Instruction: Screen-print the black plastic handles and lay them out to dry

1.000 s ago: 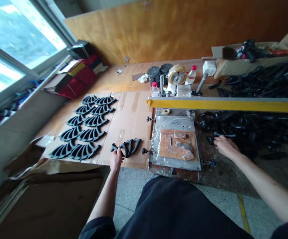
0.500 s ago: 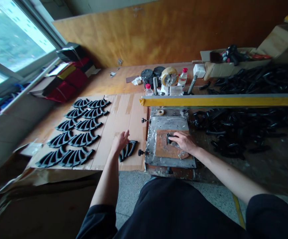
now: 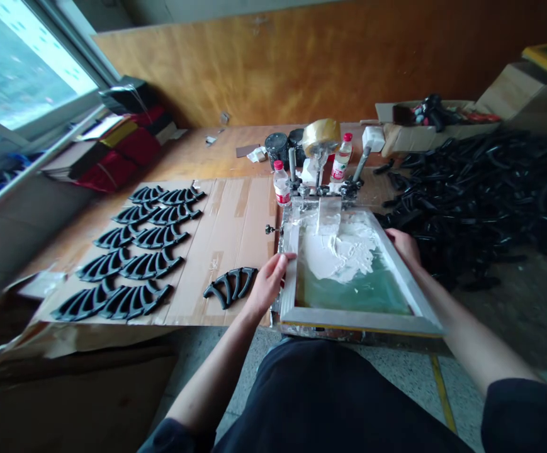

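Workbench: the wooden workbench [image 3: 195, 157] runs beneath everything; a heap of black parts [image 3: 481, 189] spreads over its right side
Cardboard: a cardboard sheet [image 3: 233, 220] lies on the left side of the bench; fanned rows of curved black pieces [image 3: 145, 264] sit along its far left portion
Frame: the metal screen frame [image 3: 362, 319], seen edge-on across the bench half a second ago, has come down over the base plate and its wooden board, which it now hides; the work in hand seems to have shifted from the loose parts to this frame; whether it lies fully flat I cannot tell
Mesh: green mesh [image 3: 349, 297] fills the frame; white paste [image 3: 332, 261] covers much of its upper part
Left hand: the left hand [image 3: 268, 281], off the short row now, is partly closed at the frame's left rail; thumb on top, fingers curled beneath, apparently gripping it
Right hand: the right hand [image 3: 404, 247] is bent against the outer side of the right rail; fingers partly hidden, so how tightly it is closed cannot be told
Short row: a small fan of black pieces [image 3: 232, 287] lies on the cardboard, just beside the left hand
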### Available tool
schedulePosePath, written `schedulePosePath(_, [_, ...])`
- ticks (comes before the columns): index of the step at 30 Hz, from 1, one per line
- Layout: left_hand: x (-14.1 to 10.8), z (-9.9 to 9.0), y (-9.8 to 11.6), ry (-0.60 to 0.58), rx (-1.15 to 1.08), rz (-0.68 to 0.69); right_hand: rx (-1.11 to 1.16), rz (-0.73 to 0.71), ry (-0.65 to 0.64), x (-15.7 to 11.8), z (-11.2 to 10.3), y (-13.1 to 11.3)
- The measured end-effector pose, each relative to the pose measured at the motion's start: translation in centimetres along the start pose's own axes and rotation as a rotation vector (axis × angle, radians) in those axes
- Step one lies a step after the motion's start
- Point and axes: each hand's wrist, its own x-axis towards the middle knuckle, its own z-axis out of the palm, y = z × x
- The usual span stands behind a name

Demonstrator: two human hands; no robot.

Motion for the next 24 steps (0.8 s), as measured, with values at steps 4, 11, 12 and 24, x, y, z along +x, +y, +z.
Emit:
schedulePosePath(4, [-0.3,1.2,-6.3,0.025,0.181,-0.121,-0.031,-0.011,0.12,3.5,0.3,-2.8])
schedulePosePath(11, [1.1,1.8,-9.3,0.022,0.38,-0.17,-0.155,-0.271,-0.275,2.8,4.3,-10.7])
schedulePosePath(12, [1.1,1.8,-9.3,0.025,0.377,-0.176,-0.158,-0.313,-0.303,1.7,4.2,-10.7])
schedulePosePath(24, [0.8,2.0,-8.8,0.074,0.252,-0.198,-0.047,-0.571,-0.382,-1.7,1.9,-9.9])
